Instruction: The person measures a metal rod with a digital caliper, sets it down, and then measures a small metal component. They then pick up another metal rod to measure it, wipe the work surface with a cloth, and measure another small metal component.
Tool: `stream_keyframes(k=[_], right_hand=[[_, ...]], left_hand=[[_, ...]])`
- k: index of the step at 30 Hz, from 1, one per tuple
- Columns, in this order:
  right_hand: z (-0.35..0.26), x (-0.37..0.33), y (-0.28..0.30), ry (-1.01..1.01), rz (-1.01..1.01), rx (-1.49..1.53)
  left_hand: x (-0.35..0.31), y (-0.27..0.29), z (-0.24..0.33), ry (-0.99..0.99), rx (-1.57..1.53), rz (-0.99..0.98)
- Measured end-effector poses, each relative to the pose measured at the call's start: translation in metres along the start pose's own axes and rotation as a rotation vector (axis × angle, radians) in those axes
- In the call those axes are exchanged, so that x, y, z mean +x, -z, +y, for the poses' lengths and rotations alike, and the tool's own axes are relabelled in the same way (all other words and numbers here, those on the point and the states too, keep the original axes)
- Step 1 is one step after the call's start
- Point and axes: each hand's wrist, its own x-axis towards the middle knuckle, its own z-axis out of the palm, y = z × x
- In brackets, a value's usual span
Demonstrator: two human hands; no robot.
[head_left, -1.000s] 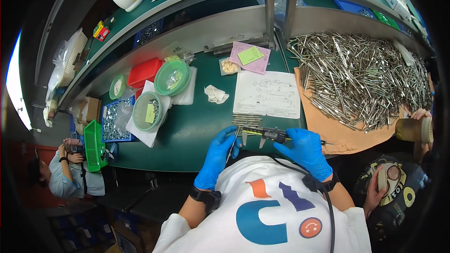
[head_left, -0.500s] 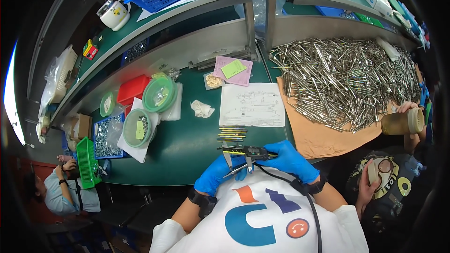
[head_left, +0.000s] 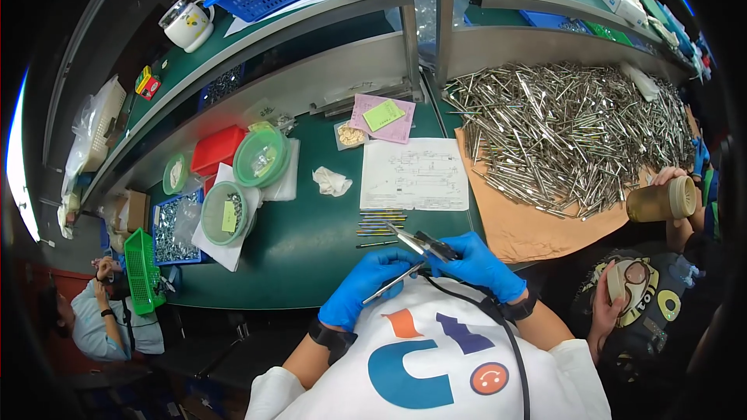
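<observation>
Rod (head_left: 393,284) in left hand (head_left: 366,286); tool (head_left: 424,245) in right hand (head_left: 476,264)

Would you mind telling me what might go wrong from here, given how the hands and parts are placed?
1. The left hand holds a thin metal rod close to the tool in the right hand; a slip could nick the glove.
2. The tool's black cable trails across the lap and might snag.
3. The small row of rods lies loose near the hands, so a sweep of the wrist may scatter them across the green table.
</observation>
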Motion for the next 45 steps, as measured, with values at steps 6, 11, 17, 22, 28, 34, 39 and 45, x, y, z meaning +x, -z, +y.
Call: stream_keyframes(k=[6,11,17,22,28,34,39,45], right_hand=[[0.004,0.003,0.002,0.091,-0.005,-0.242],[0.017,0.007,0.001,0.178,0.03,-0.272],[0.014,0.007,0.002,0.143,0.005,-0.244],[0.018,0.008,0.0,0.113,0.116,-0.232],[0.026,0.012,0.002,0.273,0.182,-0.431],[0.004,0.007,0.005,0.327,0.175,-0.674],[-0.01,0.001,0.006,0.285,0.198,-0.822],[-0.009,-0.001,0.004,0.292,0.264,-0.978]], left_hand=[[0.012,-0.002,0.004,-0.016,0.163,-0.004],[0.005,-0.01,0.021,-0.029,0.243,0.021],[0.019,0.024,-0.024,-0.287,0.068,-0.099],[0.02,0.018,-0.027,-0.243,-0.44,-0.062],[0.025,0.009,-0.032,-0.216,-0.344,0.019],[0.017,0.012,-0.022,-0.261,-0.53,0.033],[0.014,0.043,-0.017,-0.357,-0.536,0.119],[0.0,0.052,-0.013,-0.479,-0.518,0.134]])
